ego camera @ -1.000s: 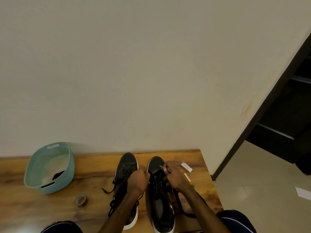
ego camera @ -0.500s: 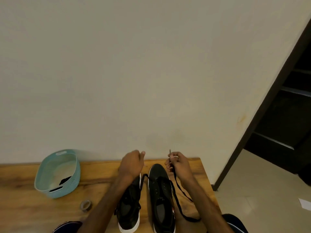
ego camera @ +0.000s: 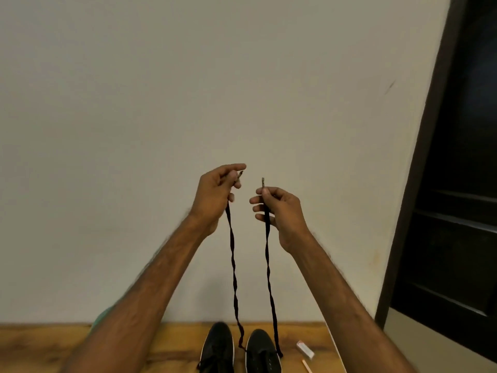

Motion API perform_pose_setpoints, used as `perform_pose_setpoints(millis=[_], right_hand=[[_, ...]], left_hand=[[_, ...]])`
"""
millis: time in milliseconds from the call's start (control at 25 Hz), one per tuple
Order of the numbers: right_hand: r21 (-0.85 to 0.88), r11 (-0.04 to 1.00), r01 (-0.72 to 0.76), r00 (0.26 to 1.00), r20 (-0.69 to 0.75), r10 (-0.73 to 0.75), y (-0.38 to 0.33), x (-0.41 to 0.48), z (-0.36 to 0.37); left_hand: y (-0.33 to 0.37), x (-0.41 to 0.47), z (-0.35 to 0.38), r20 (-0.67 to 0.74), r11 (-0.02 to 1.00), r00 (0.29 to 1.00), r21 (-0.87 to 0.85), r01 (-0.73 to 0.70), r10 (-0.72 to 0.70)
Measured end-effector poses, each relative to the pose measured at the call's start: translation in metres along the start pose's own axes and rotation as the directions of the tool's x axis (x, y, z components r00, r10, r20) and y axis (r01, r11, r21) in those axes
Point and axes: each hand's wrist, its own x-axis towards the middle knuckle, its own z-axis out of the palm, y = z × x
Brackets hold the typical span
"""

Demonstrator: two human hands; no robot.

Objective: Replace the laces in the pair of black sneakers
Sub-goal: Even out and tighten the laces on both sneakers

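Observation:
Two black sneakers stand side by side at the bottom of the head view, the left sneaker (ego camera: 218,348) and the right sneaker (ego camera: 262,351), toes toward the wall. A black lace (ego camera: 233,265) rises in two strands from the right sneaker's front. My left hand (ego camera: 215,195) pinches one lace end, raised high in front of the wall. My right hand (ego camera: 279,211) pinches the other end, its tip sticking up above my fingers. Both strands hang taut and slightly twisted.
The sneakers sit on a wooden table (ego camera: 40,345) against a plain wall. A small white box (ego camera: 305,349) and a thin stick (ego camera: 307,366) lie right of the sneakers. A teal basket (ego camera: 100,319) peeks from behind my left forearm. A dark doorway (ego camera: 457,184) is at right.
Both hands have risen from the right sneaker to well above the table, pulling the two lace ends up and drawing the lace taut. The camera has tilted upward.

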Motion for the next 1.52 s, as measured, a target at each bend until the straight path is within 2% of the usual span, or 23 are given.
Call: perform_pose_setpoints(millis=[120, 320, 600, 800, 920, 1080, 1240, 1320, 1400, 1480, 1520], right_hand=[[0.031, 0.995, 0.093, 0.996, -0.004, -0.093, -0.043, -0.007, 0.014], [-0.035, 0.984, 0.175, 0.984, -0.02, -0.176, -0.082, -0.016, 0.025], [-0.115, 0.981, 0.155, 0.984, -0.074, -0.164, -0.089, -0.024, 0.019], [-0.158, 0.971, 0.182, 0.98, -0.045, -0.192, -0.092, -0.025, 0.019], [-0.144, 0.973, 0.181, 0.981, -0.044, -0.189, -0.084, -0.026, 0.005], [-0.163, 0.986, 0.036, 0.989, -0.139, -0.059, -0.033, -0.026, -0.042], [-0.303, 0.93, -0.207, 0.967, -0.211, 0.146, 0.081, -0.041, -0.09], [-0.335, 0.886, -0.321, 0.938, -0.24, 0.249, 0.143, -0.054, -0.11], [-0.337, 0.846, -0.412, 0.897, -0.313, 0.312, 0.195, -0.064, -0.129], [-0.363, 0.827, -0.43, 0.865, -0.428, 0.261, 0.222, -0.067, -0.153], [-0.394, 0.822, -0.412, 0.85, -0.491, 0.19, 0.225, -0.063, -0.168]], left_hand=[[0.028, 0.001, 0.012, -0.078, 0.991, 0.995, -0.114, -0.073, 0.064], [0.05, -0.007, 0.026, -0.107, 0.984, 0.991, -0.149, -0.099, 0.083], [0.062, -0.014, 0.024, -0.143, 0.986, 0.989, -0.154, -0.057, 0.035], [0.069, -0.015, 0.027, -0.146, 0.992, 0.988, -0.114, -0.062, 0.045], [0.063, -0.02, 0.017, -0.157, 0.99, 0.988, -0.138, -0.024, 0.002], [0.009, -0.041, -0.005, -0.248, 1.0, 0.969, -0.005, 0.017, -0.017], [-0.108, -0.094, -0.013, -0.153, 0.971, 0.981, 0.187, 0.146, -0.118], [-0.177, -0.128, -0.02, -0.104, 0.915, 0.974, 0.335, 0.225, -0.202], [-0.238, -0.157, -0.028, -0.073, 0.817, 0.954, 0.501, 0.286, -0.289], [-0.279, -0.18, -0.034, -0.031, 0.724, 0.93, 0.618, 0.305, -0.366], [-0.294, -0.188, -0.034, -0.002, 0.692, 0.92, 0.658, 0.297, -0.393]])
